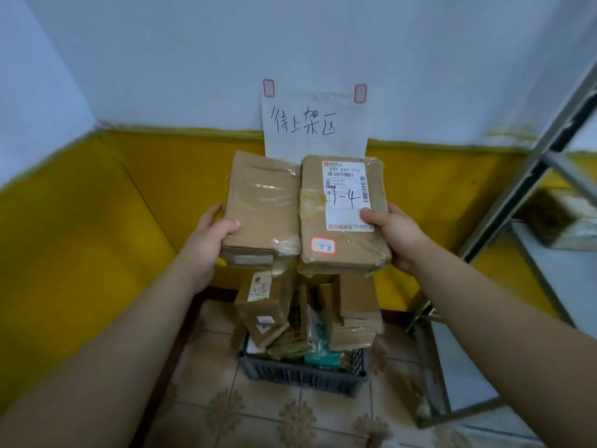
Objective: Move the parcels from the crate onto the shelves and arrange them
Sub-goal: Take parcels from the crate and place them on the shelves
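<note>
- The left hand (206, 240) is gripping a plain cardboard parcel (261, 202), thumb on top, fingers hiding underneath.
- This glossy-taped parcel is touching its neighbour, both hanging above the crate.
- The dark slatted crate (303, 373), heaped with small boxes and partly hidden, is sitting on patterned floor tiles (265, 405).
- The labelled parcel (342, 215), marked "1-4", is covering the foot of a handwritten paper sign (315, 124).
- The right hand (397, 234) is clasping it, thumb on the label.
- A metal shelf rack (529, 195), cut off, is bearing a blurred box (562, 221).

Brown parcels (263, 202), dark crate (300, 373), perhaps floral tiles (226, 412)
</note>
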Motion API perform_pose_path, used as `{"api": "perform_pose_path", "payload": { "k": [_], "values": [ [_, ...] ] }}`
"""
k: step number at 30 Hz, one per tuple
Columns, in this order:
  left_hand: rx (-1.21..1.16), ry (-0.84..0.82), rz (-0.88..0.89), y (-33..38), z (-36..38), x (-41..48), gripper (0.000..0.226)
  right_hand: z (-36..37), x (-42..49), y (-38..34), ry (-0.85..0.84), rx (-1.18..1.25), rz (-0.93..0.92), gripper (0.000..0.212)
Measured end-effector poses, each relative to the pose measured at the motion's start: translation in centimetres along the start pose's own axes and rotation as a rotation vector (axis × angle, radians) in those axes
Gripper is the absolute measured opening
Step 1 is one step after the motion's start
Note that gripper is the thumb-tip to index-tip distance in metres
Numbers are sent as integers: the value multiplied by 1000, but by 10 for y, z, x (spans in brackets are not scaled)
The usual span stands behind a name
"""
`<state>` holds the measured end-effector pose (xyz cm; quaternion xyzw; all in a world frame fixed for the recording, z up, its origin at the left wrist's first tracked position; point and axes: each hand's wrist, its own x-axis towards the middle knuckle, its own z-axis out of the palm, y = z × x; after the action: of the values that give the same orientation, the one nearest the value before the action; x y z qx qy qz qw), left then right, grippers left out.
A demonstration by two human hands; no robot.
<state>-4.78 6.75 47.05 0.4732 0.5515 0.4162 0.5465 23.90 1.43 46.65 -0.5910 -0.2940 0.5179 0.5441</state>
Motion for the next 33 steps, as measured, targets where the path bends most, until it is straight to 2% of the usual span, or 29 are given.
{"api": "perform_pose_path", "payload": {
  "k": [3,8,12,16,18,21,23,27,28,31,33],
  "values": [
    [141,34,110,15,-8,-20,76,11,-24,-9,52,-65,-71,39],
    [268,91,243,41,-6,-52,85,20,-51,-32,99,-90,-195,62],
    [363,181,276,62,6,-70,93,17,-65,-50,99,-118,-306,63],
    [376,150,373,77,32,-89,94,2,-74,-63,83,-127,-334,65],
    [317,132,377,83,45,-94,88,-12,-78,-67,76,-124,-319,66],
    [96,185,368,90,61,-99,55,-39,-84,-67,33,-59,-269,59],
    [-110,207,307,90,64,-99,38,-56,-88,-66,7,5,-240,57],
    [-160,142,223,80,71,-118,29,-75,-98,-64,-76,29,-224,48],
    [-190,88,131,77,73,-124,32,-78,-100,-63,-96,41,-216,45],
    [-363,-99,-211,66,72,-142,66,-81,-105,-60,-169,58,-196,40],
    [-461,-105,-266,55,68,-147,70,-81,-108,-57,-198,40,-188,41]
  ]
}}
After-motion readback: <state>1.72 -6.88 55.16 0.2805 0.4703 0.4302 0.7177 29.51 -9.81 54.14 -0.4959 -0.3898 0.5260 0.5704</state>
